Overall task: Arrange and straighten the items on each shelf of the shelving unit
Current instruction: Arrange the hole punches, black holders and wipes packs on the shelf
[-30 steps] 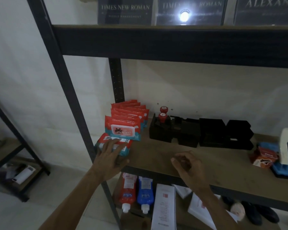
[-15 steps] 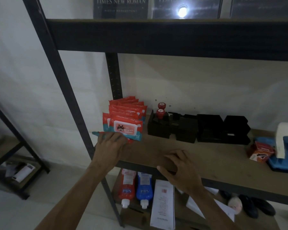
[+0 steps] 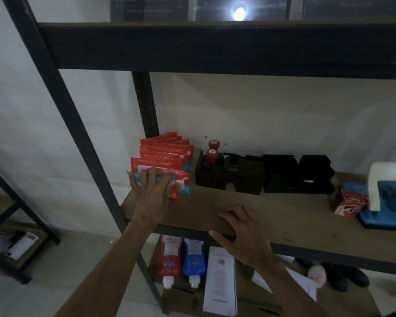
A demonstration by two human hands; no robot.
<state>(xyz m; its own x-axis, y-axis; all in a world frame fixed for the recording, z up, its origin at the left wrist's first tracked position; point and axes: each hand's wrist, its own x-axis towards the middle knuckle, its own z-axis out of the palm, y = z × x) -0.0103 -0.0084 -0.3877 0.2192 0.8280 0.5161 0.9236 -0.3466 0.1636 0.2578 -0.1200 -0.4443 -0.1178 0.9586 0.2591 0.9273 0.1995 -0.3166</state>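
At the left end of the shelf [image 3: 295, 216] my left hand [image 3: 152, 191] grips the front wipe pack [image 3: 183, 185] while my right hand [image 3: 242, 234] rests loose-fingered on its edge; next, I reckon, the pack needs pressing upright and flush against the row [image 3: 167, 149] behind.

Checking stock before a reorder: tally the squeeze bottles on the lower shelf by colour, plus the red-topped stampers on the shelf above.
Red squeeze bottle: 1
Blue squeeze bottle: 1
Red-topped stampers: 2
Total: 4
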